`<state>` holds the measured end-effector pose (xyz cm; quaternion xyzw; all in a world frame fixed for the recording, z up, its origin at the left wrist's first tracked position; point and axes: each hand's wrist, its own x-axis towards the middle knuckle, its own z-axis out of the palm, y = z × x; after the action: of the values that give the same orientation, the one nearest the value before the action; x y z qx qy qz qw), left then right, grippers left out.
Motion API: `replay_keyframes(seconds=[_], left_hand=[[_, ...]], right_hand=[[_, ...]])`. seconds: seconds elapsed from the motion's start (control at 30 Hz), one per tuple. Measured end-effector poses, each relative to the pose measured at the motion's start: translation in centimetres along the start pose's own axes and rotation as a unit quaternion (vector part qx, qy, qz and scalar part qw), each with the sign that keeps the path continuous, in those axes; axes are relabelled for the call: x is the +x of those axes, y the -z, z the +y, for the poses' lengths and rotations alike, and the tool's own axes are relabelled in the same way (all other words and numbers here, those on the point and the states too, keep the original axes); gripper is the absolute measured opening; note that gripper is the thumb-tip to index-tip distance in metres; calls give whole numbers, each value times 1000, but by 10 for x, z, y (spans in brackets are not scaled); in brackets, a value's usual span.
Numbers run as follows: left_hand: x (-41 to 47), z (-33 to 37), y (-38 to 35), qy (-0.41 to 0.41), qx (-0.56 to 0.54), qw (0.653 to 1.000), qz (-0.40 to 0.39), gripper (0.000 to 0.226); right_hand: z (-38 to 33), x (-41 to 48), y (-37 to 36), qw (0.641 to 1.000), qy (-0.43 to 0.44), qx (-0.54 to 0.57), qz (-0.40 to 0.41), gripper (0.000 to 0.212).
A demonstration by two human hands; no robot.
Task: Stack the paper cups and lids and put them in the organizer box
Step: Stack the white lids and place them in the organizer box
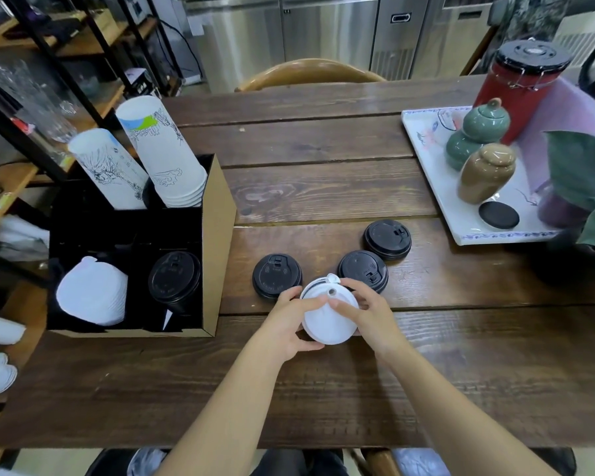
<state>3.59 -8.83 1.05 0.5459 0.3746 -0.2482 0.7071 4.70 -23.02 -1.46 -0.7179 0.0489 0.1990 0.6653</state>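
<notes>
Both hands grip a round white plastic lid [327, 317] over the near middle of a dark, grainy plank table [323, 166]: the left hand [289, 324] has its fingers clamped on the lid's left rim, the right hand [368, 310] pinches its right edge. Three domed black lids [277, 275] lie just beyond. At left, a cardboard box [217, 242] holds printed paper cups [165, 156], stacked white lids [93, 293] and black ones. Steel cabinets [323, 25] line the back.

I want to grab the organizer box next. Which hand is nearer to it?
Left. The left hand lies just right of the organizer box; the right hand is farther right, across the white lid.
</notes>
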Motion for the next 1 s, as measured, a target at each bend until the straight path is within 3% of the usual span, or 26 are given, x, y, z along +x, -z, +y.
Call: replay_keyframes(seconds=[0.17,0.57,0.8,1.0], left_hand=[[-9,1,7,-27,-8,999,-27,32],[-53,28,59,-138,-79,985,-72,39],[-86,39,127,-212,-102,971,-47,43],[-113,50,197,-254,-180,949,46,41]], right_hand=[[-5,-3,-6,999,38,-9,7,33],[-57,-12,-55,992,126,-9,-11,38],[-88,-19,-123,983,179,-22,-29,42],[-110,-18,-196,977,192,-39,-85,48]])
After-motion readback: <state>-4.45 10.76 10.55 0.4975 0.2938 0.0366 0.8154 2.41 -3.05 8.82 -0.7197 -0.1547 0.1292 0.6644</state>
